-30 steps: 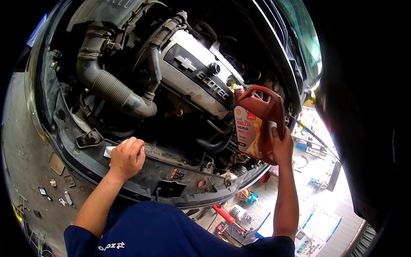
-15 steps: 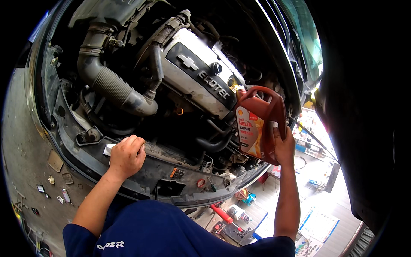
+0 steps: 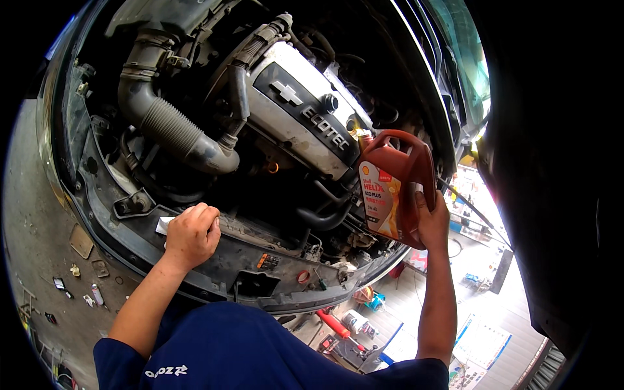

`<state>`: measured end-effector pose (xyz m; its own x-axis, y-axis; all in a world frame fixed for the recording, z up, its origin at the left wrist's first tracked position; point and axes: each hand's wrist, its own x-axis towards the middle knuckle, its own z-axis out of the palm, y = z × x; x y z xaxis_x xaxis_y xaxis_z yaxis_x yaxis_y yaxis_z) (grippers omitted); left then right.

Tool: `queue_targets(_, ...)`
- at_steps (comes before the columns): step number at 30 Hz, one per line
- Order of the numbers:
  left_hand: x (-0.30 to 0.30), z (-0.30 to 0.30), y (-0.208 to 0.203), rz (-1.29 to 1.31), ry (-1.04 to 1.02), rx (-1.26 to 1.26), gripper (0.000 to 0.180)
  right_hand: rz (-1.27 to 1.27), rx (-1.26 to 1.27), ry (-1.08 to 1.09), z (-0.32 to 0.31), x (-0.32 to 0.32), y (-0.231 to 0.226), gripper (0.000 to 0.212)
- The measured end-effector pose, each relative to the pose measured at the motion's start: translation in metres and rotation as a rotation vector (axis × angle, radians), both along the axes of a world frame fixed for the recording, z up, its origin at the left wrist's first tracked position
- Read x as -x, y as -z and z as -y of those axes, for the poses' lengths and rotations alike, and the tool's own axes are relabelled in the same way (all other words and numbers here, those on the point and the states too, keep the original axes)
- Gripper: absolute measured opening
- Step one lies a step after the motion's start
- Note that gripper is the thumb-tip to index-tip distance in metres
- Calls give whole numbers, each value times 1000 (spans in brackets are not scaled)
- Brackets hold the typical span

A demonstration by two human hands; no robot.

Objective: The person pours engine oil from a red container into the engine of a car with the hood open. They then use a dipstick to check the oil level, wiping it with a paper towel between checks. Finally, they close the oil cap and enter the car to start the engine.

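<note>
The right hand (image 3: 432, 221) grips a red motor-oil jug (image 3: 396, 185) tilted spout-down over the engine cover (image 3: 299, 110); the left hand (image 3: 192, 234), loosely curled and holding nothing, rests on the front panel (image 3: 260, 250).

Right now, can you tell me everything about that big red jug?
The jug is reddish-brown plastic with a built-in handle and a yellow and red label on its front. It is tipped over, spout down toward the filler hole on the silver engine cover, and a thin golden stream runs from the spout. The right hand grips it from below and behind, fingers wrapped through the handle. Nothing else touches it. No cap shows.
</note>
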<state>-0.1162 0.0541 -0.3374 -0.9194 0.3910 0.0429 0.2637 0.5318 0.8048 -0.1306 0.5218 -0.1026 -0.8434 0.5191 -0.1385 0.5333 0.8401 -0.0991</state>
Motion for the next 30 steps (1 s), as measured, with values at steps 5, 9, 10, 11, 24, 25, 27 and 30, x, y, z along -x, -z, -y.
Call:
queue_targets(5, 0, 0, 0, -4, -1, 1, 8, 15, -9, 8, 3, 4, -3, 45)
queue_targets(9, 0, 1, 0, -5, -3, 6, 8, 24, -4, -22, 8, 9, -5, 46)
queue_targets(10, 0, 1, 1, -4, -2, 7, 8, 30, -16, -22, 8, 10, -5, 46)
queue_targets(11, 0, 1, 1, -3, -2, 5, 8, 36, -28, -21, 8, 10, -6, 46)
queue_targets(24, 1, 1, 1, -7, -9, -6, 9, 110, -90, -53, 19, 29, -13, 47)
queue_targets(25, 1, 1, 1, -6, -7, -7, 9, 114, -105, -65, 20, 30, -13, 47)
queue_targets(27, 1, 2, 1, -3, -6, -10, 9, 120, -135, -88, 20, 33, -13, 46)
queue_targets(30, 1, 2, 2, -3, -7, -14, 9, 141, -136, -113, 16, 38, -13, 45)
